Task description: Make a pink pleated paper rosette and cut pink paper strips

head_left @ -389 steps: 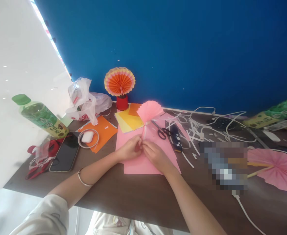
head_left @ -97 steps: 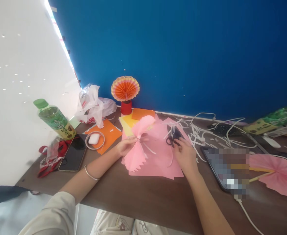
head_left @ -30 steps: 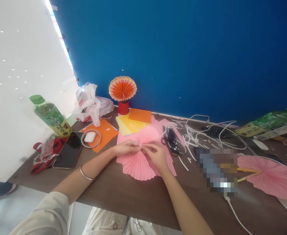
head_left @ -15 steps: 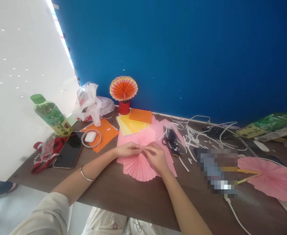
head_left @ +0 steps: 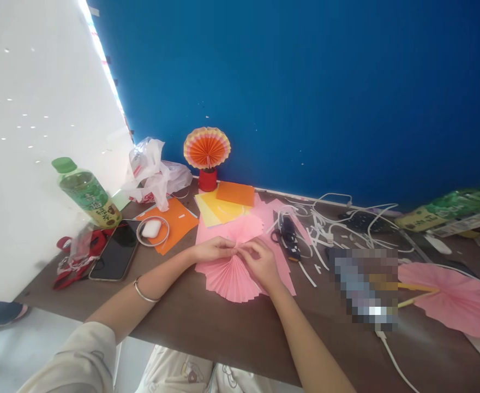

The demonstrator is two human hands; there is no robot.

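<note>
A pink pleated paper fan (head_left: 234, 281) lies over pink paper sheets (head_left: 283, 267) at the desk's middle, its folds spreading toward me and away from me. My left hand (head_left: 215, 250) pinches its narrow centre from the left. From the right, my right hand (head_left: 260, 261) pinches the same centre, its fingertips meeting those of the left. Whatever else may be between the fingertips is too small to make out. Just beyond the hands are yellow sheets (head_left: 211, 210) and a folded orange paper (head_left: 235, 193).
An orange round fan (head_left: 207, 150) stands in a red holder (head_left: 208, 180) by the wall. At left are a green bottle (head_left: 87, 191), a phone (head_left: 115, 251) and a plastic bag (head_left: 148, 169). Scissors (head_left: 289, 234), white strips and cables, and another pink fan (head_left: 461, 300) lie right.
Almost nothing differs. Both hands keep their pinch at the fan's centre, with only a slight shift of the fingers and the near folds.
</note>
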